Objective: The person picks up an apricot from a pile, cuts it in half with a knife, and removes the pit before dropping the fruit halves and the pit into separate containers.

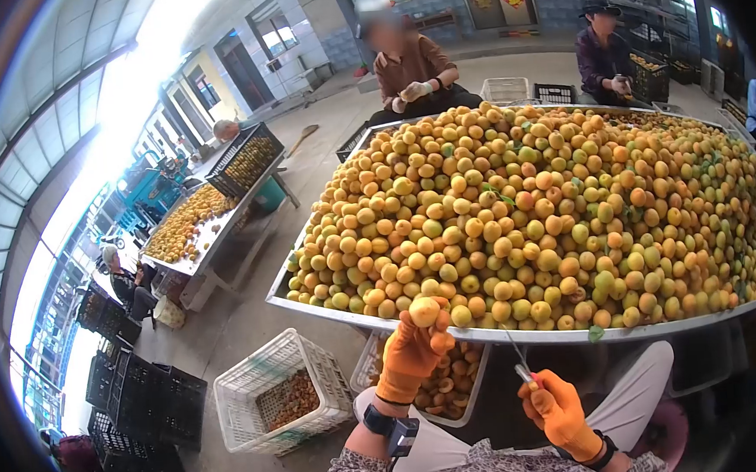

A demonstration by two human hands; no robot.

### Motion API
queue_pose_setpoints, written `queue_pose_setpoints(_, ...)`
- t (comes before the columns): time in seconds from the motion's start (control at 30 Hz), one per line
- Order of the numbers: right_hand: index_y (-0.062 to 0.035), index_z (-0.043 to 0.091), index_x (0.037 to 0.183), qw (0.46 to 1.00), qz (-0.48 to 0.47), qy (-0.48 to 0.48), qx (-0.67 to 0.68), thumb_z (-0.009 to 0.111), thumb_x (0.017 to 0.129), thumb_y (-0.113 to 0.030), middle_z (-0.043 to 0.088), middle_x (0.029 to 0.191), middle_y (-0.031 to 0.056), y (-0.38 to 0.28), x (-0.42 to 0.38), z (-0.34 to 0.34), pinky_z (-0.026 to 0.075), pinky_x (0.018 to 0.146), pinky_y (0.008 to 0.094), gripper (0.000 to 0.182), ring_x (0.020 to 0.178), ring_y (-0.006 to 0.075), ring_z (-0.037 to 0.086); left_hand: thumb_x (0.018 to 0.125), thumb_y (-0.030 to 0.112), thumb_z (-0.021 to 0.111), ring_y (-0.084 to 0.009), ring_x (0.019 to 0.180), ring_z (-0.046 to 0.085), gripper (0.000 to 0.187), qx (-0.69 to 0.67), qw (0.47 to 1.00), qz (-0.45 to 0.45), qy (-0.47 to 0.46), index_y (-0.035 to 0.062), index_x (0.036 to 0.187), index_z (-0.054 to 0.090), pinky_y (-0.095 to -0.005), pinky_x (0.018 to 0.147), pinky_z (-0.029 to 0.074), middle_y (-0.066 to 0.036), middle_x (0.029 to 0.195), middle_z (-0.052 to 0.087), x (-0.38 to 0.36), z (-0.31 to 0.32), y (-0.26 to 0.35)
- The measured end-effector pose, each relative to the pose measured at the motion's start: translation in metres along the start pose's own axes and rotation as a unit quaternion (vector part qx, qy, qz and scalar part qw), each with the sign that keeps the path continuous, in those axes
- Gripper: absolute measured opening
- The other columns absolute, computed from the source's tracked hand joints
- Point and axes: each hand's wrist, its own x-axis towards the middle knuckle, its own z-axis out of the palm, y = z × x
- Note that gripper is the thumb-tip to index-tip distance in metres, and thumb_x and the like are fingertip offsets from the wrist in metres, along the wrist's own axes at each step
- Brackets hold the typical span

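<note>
My left hand point(407, 362), in an orange glove, is closed around a yellow-orange apricot point(423, 312) at the near edge of the metal-rimmed table point(366, 321). In the matching glove, my right hand point(560, 417) grips a small knife point(522, 368), its thin blade pointing up and toward the table. A large heap of apricots point(515, 219) covers the tabletop just beyond both hands. Below my left hand, a white basket point(483, 390) of split apricot halves point(456, 374) stands by my legs, partly hidden by the hand and the table edge.
A white crate point(232, 392) with apricot pits point(289, 401) inside sits on the floor to the left. Black crates point(159, 405) are stacked farther left. Another table point(193, 260) holds more apricots and a tilted black crate point(244, 162). Two people point(415, 69) point(607, 58) sit across the heap.
</note>
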Motion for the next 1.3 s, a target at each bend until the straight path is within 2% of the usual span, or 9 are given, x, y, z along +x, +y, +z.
queue_pose_setpoints(0.07,-0.0001,0.056,0.101,1.000,-0.015,-0.018,-0.009,0.057,0.097,-0.038,0.052,0.064,-0.0001,-0.003,0.002,0.004,0.031,0.048,0.0205,0.038,0.053,0.0040,0.040,0.095,0.044,0.054,-0.0183,0.081,0.056,0.061,0.020,0.999,-0.037,0.033,-0.0042,0.131,0.048,-0.0291,0.072,0.042,-0.013,0.113,0.061,-0.011,0.009,-0.017)
queue_pose_setpoints(0.1,-0.0005,0.056,0.100,0.999,-0.026,-0.023,-0.012,0.058,0.097,-0.037,0.051,0.064,-0.0003,-0.004,0.002,0.007,0.030,0.047,0.0204,0.036,0.053,0.0040,0.039,0.094,0.028,0.062,-0.0268,0.097,0.065,0.044,0.125,0.992,-0.028,-0.011,-0.0003,0.127,0.051,-0.0401,0.083,0.055,-0.015,0.111,0.063,-0.012,0.023,-0.017)
queue_pose_setpoints(0.23,-0.0015,0.055,0.098,0.999,0.019,-0.040,0.032,0.056,0.097,-0.040,0.048,0.062,-0.0008,-0.004,-0.004,0.005,0.027,0.046,0.0206,0.039,0.052,0.0042,0.037,0.072,-0.009,0.074,-0.0220,0.104,0.062,0.053,0.332,0.941,-0.014,0.059,0.0019,0.120,0.055,-0.0362,0.092,0.052,-0.011,0.114,0.058,-0.030,0.050,-0.031)
queue_pose_setpoints(0.53,-0.0031,0.055,0.095,0.995,0.038,-0.069,0.054,0.054,0.098,-0.043,0.043,0.063,-0.0026,-0.010,-0.007,0.013,0.024,0.046,0.0193,0.040,0.052,0.0037,0.036,0.072,-0.008,0.074,-0.0137,0.104,0.055,0.051,0.574,0.813,0.094,-0.020,0.0040,0.119,0.060,-0.0285,0.091,0.046,-0.005,0.113,0.055,-0.048,0.051,-0.056)
queue_pose_setpoints(0.63,-0.0027,0.055,0.095,0.993,0.051,-0.086,0.058,0.054,0.099,-0.038,0.042,0.064,-0.0032,-0.010,-0.008,0.014,0.025,0.048,0.0184,0.036,0.054,0.0034,0.036,0.072,-0.005,0.078,-0.0145,0.102,0.058,0.055,0.469,0.882,-0.015,0.029,0.0040,0.122,0.055,-0.0279,0.092,0.046,-0.007,0.111,0.059,-0.054,0.058,-0.063)
queue_pose_setpoints(1.0,-0.0017,0.056,0.091,0.995,0.039,-0.085,-0.029,0.054,0.096,-0.049,0.039,0.059,-0.0049,-0.002,-0.008,0.015,0.021,0.045,0.0201,0.048,0.048,0.0027,0.033,0.074,0.006,0.080,-0.0108,0.085,0.058,0.049,0.648,0.762,0.015,0.022,0.0058,0.116,0.054,-0.0260,0.074,0.049,-0.004,0.093,0.060,-0.058,0.058,-0.069)
queue_pose_setpoints(1.1,-0.0019,0.056,0.089,0.996,0.045,-0.075,-0.033,0.053,0.096,-0.049,0.040,0.061,-0.0053,0.003,-0.009,0.015,0.021,0.045,0.0200,0.048,0.049,0.0025,0.033,0.076,0.003,0.073,-0.0236,0.086,0.062,0.038,0.659,0.752,0.010,0.016,0.0053,0.109,0.055,-0.0322,0.077,0.050,-0.011,0.099,0.060,-0.059,0.058,-0.072)
queue_pose_setpoints(1.17,-0.0008,0.056,0.090,0.996,0.036,-0.064,-0.047,0.051,0.099,-0.044,0.041,0.061,-0.0037,0.006,-0.012,0.015,0.024,0.048,0.0211,0.044,0.052,0.0037,0.034,0.074,0.006,0.080,-0.0116,0.079,0.059,0.038,0.628,0.777,-0.009,0.045,0.0052,0.105,0.057,-0.0261,0.069,0.048,-0.003,0.087,0.060,-0.061,0.053,-0.077)
queue_pose_setpoints(1.3,0.0005,0.055,0.088,0.996,0.010,-0.052,-0.074,0.049,0.101,-0.038,0.045,0.062,-0.0011,0.014,-0.018,0.014,0.029,0.050,0.0237,0.042,0.055,0.0055,0.037,0.073,0.007,0.081,-0.0128,0.075,0.060,0.037,0.652,0.757,0.028,0.031,0.0047,0.102,0.057,-0.0270,0.068,0.049,-0.004,0.084,0.060,-0.063,0.049,-0.084)
